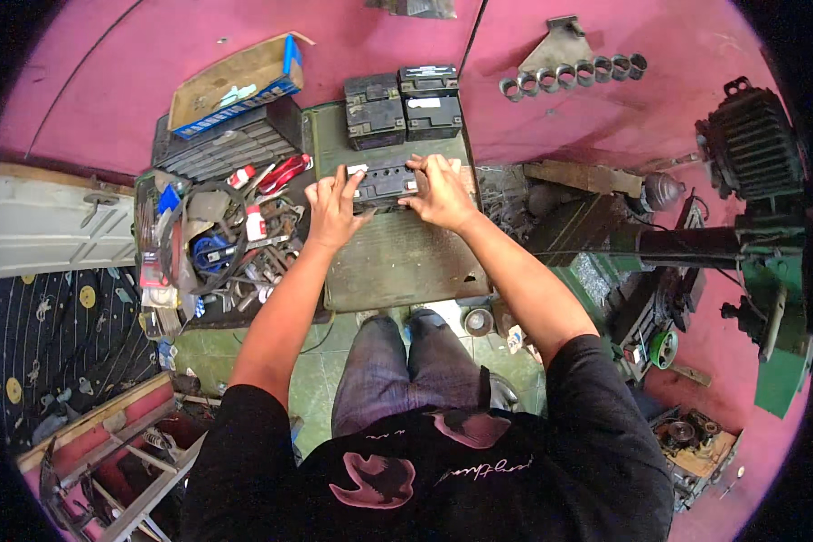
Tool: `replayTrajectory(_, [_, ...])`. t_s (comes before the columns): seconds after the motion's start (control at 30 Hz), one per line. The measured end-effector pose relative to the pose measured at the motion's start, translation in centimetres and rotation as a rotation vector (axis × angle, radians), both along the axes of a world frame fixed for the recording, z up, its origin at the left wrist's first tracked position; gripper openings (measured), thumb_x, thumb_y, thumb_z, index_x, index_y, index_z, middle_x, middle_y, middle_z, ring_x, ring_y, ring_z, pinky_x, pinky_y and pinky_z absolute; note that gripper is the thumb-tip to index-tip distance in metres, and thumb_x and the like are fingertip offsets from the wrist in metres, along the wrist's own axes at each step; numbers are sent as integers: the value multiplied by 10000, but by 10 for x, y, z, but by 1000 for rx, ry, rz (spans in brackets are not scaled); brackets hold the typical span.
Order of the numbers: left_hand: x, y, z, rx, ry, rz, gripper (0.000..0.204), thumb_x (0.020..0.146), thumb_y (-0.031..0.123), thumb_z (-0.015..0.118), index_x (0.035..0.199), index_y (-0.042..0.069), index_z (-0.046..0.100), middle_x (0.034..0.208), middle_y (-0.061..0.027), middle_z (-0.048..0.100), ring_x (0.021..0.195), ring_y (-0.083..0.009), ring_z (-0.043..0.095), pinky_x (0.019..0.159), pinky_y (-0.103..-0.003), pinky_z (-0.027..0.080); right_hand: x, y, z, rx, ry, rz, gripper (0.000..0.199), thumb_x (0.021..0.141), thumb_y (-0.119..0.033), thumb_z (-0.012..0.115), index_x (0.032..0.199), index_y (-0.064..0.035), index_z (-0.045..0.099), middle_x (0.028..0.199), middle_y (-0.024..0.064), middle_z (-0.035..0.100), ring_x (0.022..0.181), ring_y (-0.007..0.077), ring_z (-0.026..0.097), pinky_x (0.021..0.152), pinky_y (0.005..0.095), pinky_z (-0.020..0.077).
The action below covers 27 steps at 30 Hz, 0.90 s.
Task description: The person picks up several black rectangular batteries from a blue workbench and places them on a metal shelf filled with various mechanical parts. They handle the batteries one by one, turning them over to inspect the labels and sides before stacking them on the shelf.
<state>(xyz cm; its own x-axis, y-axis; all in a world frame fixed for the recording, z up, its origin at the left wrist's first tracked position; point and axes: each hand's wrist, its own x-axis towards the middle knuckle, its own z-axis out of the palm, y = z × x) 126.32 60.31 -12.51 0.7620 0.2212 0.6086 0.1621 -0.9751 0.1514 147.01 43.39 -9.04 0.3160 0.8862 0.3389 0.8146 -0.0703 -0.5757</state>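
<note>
A black battery (385, 186) with a row of round caps along its top lies on the worn tabletop (393, 262). My left hand (334, 212) grips its left end, thumb at the near side and fingers over the far corner. At the other end my right hand (444, 194) is closed round the battery in the same way. Just beyond it stand several more dark batteries (376, 113), packed side by side at the back of the table. A flat light-brown piece (467, 178) shows past my right hand.
Left of the tabletop lies a heap of tools and cables (235, 239). Behind it, an open cardboard box (235, 86) rests on a dark ribbed case (235, 144). A green machine (777, 298) with a finned motor (754, 144) stands at right. Metal rings (574, 75) line the pink wall.
</note>
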Motion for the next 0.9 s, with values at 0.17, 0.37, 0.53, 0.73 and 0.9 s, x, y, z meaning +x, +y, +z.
replayTrajectory(0.17, [27, 20, -38, -85, 93, 51, 1248, 481, 288, 996, 1537, 120, 352, 1529, -168, 483, 1133, -354, 547, 968, -531, 368, 22, 25, -32, -68, 10, -11, 770, 723, -282, 916, 1332, -23, 524, 1357, 160, 628, 1227, 341, 557, 1029, 479, 356])
replayTrajectory(0.37, [29, 23, -40, -172, 172, 87, 1204, 549, 299, 980, 1572, 133, 368, 1489, -174, 517, 1148, -345, 527, 1006, -508, 351, 24, 29, -49, -19, -126, -20, 759, 741, -289, 903, 1325, -2, 513, 1374, 172, 636, 1193, 341, 574, 1011, 478, 370])
replayTrajectory(0.53, [22, -2, -22, -320, 109, 308, 917, 700, 353, 924, 1495, 102, 540, 1099, -107, 666, 1054, -276, 570, 951, -435, 352, 3, 18, -48, -20, -180, -164, 750, 797, -294, 863, 1413, -48, 513, 1212, 147, 676, 1071, 334, 596, 994, 504, 372])
replayTrajectory(0.73, [26, -8, -37, -336, 81, 339, 800, 730, 256, 893, 1452, 67, 604, 880, -77, 698, 958, -234, 617, 890, -422, 349, -16, 22, -69, -71, -195, -346, 652, 828, -321, 819, 1375, -65, 573, 967, 101, 665, 964, 298, 594, 934, 495, 389])
replayTrajectory(0.9, [38, 5, -29, -338, 100, 337, 762, 748, 271, 883, 1430, 58, 618, 853, -73, 681, 940, -224, 608, 879, -421, 343, -12, 35, -73, -87, -287, -380, 592, 844, -325, 801, 1318, -35, 595, 948, 109, 661, 974, 303, 604, 924, 491, 390])
